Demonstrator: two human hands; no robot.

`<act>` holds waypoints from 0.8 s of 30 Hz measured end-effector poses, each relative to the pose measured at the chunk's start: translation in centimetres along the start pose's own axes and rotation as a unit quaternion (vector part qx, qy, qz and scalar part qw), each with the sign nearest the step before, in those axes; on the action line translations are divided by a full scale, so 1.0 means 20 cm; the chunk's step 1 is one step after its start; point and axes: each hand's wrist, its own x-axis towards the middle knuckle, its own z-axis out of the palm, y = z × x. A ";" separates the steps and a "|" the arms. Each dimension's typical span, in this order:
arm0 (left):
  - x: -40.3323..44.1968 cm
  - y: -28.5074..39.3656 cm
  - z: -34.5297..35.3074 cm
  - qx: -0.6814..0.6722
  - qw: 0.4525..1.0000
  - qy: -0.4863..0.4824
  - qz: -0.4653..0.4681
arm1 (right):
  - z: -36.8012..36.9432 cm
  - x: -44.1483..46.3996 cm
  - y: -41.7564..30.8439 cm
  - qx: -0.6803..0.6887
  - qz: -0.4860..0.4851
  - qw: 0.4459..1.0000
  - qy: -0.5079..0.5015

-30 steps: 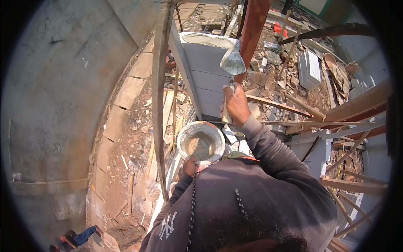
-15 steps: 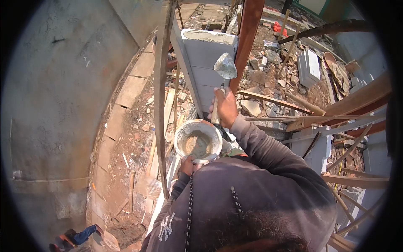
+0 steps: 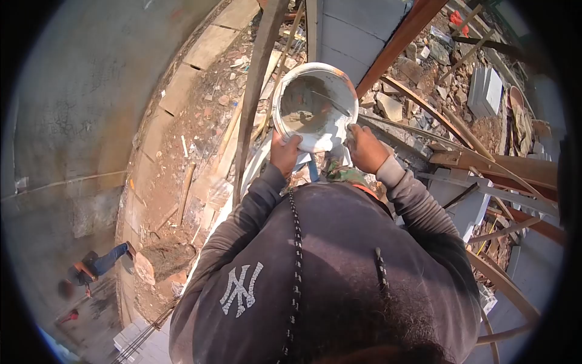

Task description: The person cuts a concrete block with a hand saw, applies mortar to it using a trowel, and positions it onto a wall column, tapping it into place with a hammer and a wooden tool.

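A white bucket (image 3: 329, 142) stands tilted in front of my chest, with grey wet mortar (image 3: 301, 114) inside. My left hand (image 3: 284, 154) grips its near left rim, thumb over the edge. At the right rim, my right hand (image 3: 370, 151) is closed round the handle of a trowel (image 3: 335, 104). The trowel's blade reaches into the bucket and is partly hidden there. Just beyond the bucket rises a wall of light grey blocks (image 3: 354, 30).
An upright timber (image 3: 257, 79) stands left of the bucket, and a red-brown beam (image 3: 400, 43) slants beyond it. Rubble (image 3: 418, 76), stacked white blocks (image 3: 485, 91) and crossing boards (image 3: 485, 159) lie to the right. Another person (image 3: 97, 267) is at lower left.
My right hand has brought the trowel down from in front of the block wall into the bucket. The bucket has moved up and away from my body, and the view has shifted.
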 end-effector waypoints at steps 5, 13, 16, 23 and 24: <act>-0.06 -0.05 -0.02 0.143 0.983 -0.005 0.114 | 0.26 0.20 -0.05 -0.095 0.040 0.992 0.073; -0.14 0.08 -0.07 0.134 0.987 -0.038 0.083 | 0.19 0.05 -0.20 -0.039 0.009 0.992 0.118; -0.12 0.09 -0.04 0.125 0.983 -0.054 0.127 | 0.25 0.06 -0.17 -0.090 0.026 0.992 0.078; -0.16 0.16 -0.02 0.187 0.960 -0.061 0.198 | 0.20 0.03 -0.26 -0.017 0.030 0.977 0.209; -0.15 0.15 -0.03 0.227 0.947 -0.059 0.219 | 0.24 0.04 -0.26 -0.038 0.035 0.986 0.156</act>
